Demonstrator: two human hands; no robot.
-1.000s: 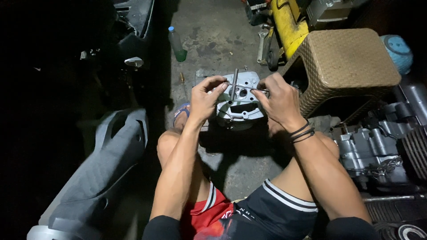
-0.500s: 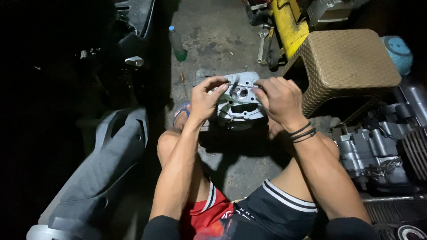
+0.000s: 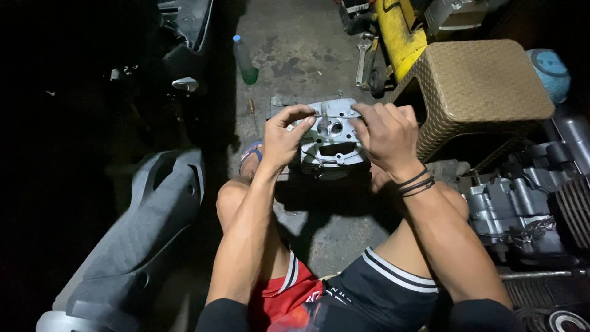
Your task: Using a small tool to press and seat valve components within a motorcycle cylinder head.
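Note:
A silver metal engine cylinder head (image 3: 332,147) stands on the concrete floor in front of my knees. My left hand (image 3: 283,138) and my right hand (image 3: 384,132) each pinch one end of a thin metal rod (image 3: 330,115), which lies level across the top of the head. The rod's middle shows between my fingertips; its ends are hidden in my fingers. Black bands circle my right wrist.
A woven brown stool (image 3: 479,86) stands at right, with a yellow machine part (image 3: 399,34) and a wrench (image 3: 362,61) behind it. Grey engine parts (image 3: 516,209) lie at right. A green-capped bottle (image 3: 244,58) stands ahead; a grey scooter panel (image 3: 135,240) lies at left.
The rod stood more upright over the cylinder head a second ago; now it lies level between both hands. My hands have stayed close above the head.

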